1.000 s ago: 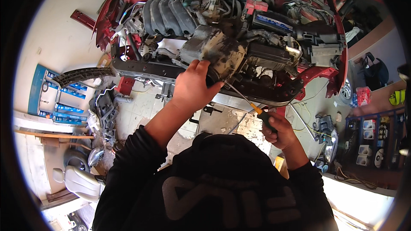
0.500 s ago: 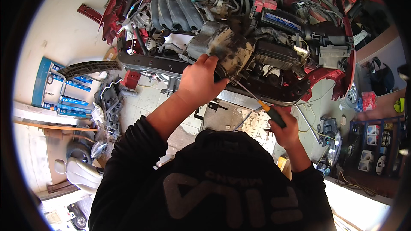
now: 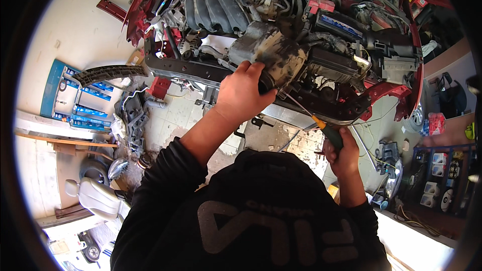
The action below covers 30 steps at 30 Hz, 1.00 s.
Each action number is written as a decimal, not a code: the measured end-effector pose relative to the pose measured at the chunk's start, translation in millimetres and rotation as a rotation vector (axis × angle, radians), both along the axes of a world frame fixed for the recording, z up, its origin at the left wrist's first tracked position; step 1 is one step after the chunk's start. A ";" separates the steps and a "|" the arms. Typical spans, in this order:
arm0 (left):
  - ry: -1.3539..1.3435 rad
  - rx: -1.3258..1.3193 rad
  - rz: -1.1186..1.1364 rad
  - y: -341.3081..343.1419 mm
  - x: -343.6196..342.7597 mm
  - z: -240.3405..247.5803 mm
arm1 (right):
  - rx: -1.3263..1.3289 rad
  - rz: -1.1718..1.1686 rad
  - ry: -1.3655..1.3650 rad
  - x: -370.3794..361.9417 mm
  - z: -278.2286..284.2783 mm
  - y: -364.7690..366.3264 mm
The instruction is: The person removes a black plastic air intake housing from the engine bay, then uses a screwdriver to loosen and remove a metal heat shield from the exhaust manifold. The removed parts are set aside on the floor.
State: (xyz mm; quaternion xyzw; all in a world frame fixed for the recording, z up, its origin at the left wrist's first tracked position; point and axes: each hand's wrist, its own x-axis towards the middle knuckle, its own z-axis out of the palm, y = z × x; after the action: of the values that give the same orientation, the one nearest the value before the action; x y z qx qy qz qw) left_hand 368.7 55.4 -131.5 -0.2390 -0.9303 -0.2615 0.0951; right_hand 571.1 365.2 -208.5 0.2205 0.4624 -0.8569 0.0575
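A dirt-smeared black plastic housing [image 3: 271,45] sits at the front of a car's open engine bay. My left hand [image 3: 242,94] grips its near lower edge, fingers over the top and thumb toward the round opening. In my right hand [image 3: 345,158] is a screwdriver [image 3: 329,133] with a green and yellow handle. Its thin metal shaft slants up and left to the housing's lower right side. Where the tip ends is too dark to make out. The black front crossmember [image 3: 196,72] runs beneath the housing.
Behind the housing lie the ribbed engine cover [image 3: 213,7] and a battery [image 3: 339,26] with a red terminal cover. A blue display rack [image 3: 54,88] and a light car seat [image 3: 98,199] stand left. Removed parts [image 3: 134,115] are heaped on the floor. Dark shelving [image 3: 416,170] stands right.
The whole view has shifted slightly, so the car appears farther right and lower. My right thumb now lies along the screwdriver handle. My left hand keeps its hold on the housing.
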 end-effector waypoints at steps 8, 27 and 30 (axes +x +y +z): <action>-0.008 0.029 0.001 -0.5 -0.8 -2.2 | -0.007 -0.273 0.207 8.2 -17.1 -20.6; -0.036 0.034 0.018 -0.6 0.3 -0.2 | 0.072 -0.103 0.241 2.6 -18.3 -10.4; -0.035 0.035 0.020 -0.3 0.4 0.1 | 0.088 -0.305 0.207 2.3 -18.8 -20.5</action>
State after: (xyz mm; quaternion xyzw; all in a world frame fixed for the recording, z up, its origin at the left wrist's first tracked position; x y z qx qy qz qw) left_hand 369.1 55.1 -131.4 -0.2235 -0.9294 -0.2808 0.0855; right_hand 573.5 344.7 -227.4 0.2011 0.4640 -0.8528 -0.1305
